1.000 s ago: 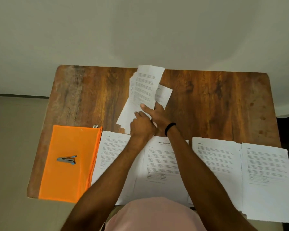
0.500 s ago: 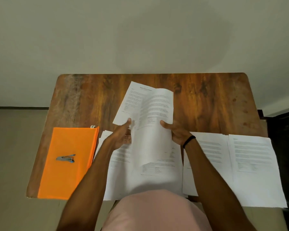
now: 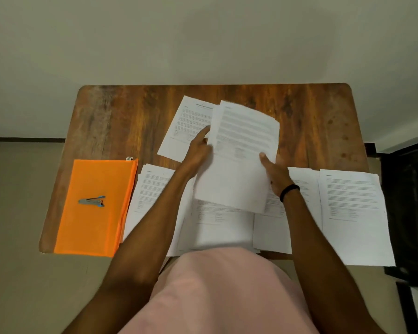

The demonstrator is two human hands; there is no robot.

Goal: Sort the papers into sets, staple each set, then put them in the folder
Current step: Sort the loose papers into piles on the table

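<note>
Stapler [image 3: 92, 201] on orange folder [image 3: 94, 227], paper piles [image 3: 352, 213] alongside, held sheets [image 3: 241, 153] hide one

The rounded wooden table [image 3: 311, 112] was reddish brown with darker grain streaks. At its left edge the bright orange rectangular plastic folder [image 3: 87, 232] bore a small grey metal stapler [image 3: 92, 201] tipped in blue. The white paper sheets [image 3: 355, 225] showed grey printed lines, and the thin wristband [image 3: 289, 190] was black.

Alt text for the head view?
The right hand grips a white printed sheet; the left hand touches a second sheet. Paper piles line the brown wooden table's near edge beside an orange folder bearing a grey stapler.
</note>
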